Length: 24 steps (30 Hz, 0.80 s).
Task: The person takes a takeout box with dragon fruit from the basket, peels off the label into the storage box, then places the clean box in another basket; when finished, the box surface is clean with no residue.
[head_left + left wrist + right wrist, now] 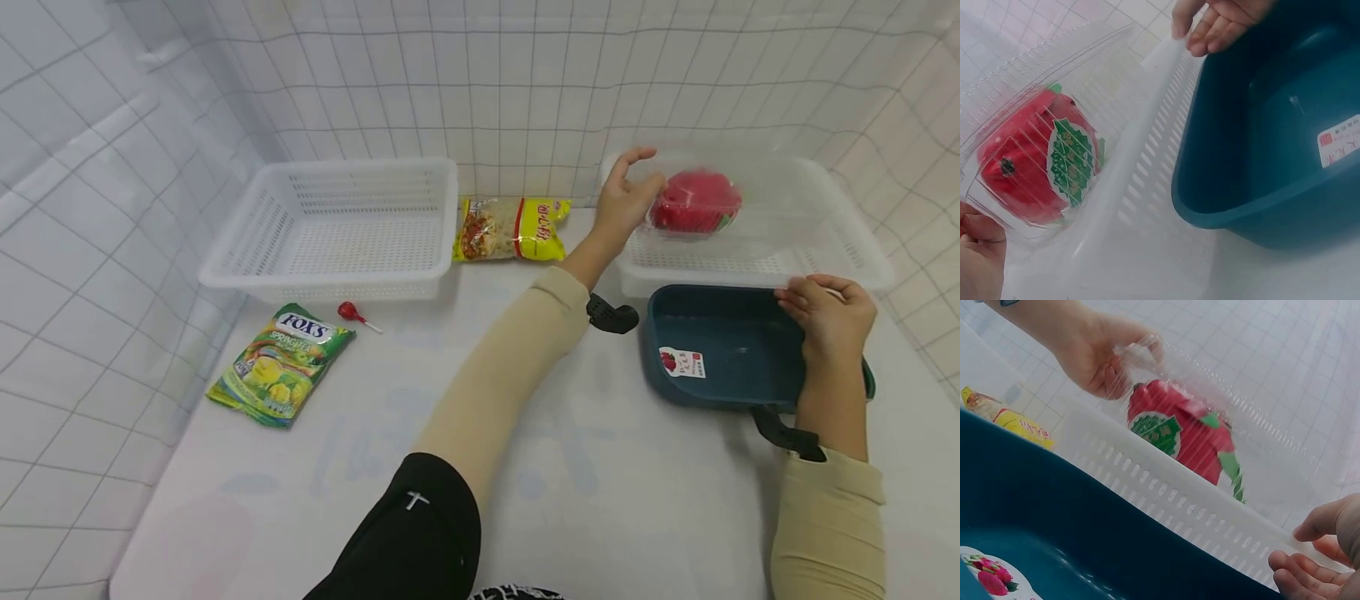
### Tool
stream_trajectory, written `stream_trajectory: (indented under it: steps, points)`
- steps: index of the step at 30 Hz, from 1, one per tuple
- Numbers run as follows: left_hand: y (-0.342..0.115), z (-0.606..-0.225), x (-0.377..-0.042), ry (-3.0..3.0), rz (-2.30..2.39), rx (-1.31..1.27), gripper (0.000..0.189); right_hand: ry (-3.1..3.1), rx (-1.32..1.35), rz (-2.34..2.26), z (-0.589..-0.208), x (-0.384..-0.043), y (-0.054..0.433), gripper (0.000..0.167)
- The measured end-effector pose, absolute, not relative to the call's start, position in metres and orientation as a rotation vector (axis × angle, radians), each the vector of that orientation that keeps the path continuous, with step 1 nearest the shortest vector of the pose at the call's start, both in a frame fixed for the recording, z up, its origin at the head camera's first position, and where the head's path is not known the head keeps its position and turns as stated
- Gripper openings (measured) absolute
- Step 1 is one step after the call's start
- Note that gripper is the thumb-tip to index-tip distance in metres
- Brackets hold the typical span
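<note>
My left hand (626,198) pinches one end of a clear plastic box (1038,59) with a pinkish-red fruit (1019,162), apparently dragon fruit, inside. A green label (1072,161) shows on it. Box and fruit are tilted over the right-hand white basket (862,258), within its walls in the head view. My right hand (832,321) grips the front rim of that basket near its right corner, thumb on the inner side and fingers outside. Beneath my right wrist is a teal basin (742,346) with a dragon fruit sticker (682,363), close against the basket's front.
Another white basket (330,287) stands at the back left. Between the baskets lies a yellow food packet (513,229). In front of the left basket are a red lollipop (348,311) and a green candy bag (281,365). White tiled-pattern sheets (480,92) stand at the back and sides.
</note>
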<state>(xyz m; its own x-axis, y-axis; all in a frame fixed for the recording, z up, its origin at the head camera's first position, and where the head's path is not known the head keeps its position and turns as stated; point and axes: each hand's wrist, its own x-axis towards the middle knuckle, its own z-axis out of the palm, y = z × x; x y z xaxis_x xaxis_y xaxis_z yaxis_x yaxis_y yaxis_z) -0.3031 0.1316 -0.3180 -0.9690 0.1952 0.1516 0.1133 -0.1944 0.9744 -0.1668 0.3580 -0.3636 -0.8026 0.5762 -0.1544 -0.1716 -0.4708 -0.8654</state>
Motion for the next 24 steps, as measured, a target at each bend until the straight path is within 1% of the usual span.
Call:
stream_trajectory:
  steps: [10,17,24]
  points:
    - [0.134,-0.333,-0.303,2.096,2.248,0.340,0.039,-1.287,-0.593,2.305,-0.363,-0.165,0.358,0.023]
    - [0.139,-0.330,-0.301,2.253,2.080,0.305,0.037,-1.296,-0.584,2.291,-0.363,-0.165,0.358,0.023]
    - [0.138,-0.330,-0.301,2.376,1.901,0.375,0.039,-1.312,-0.589,2.275,-0.364,-0.166,0.358,0.023]
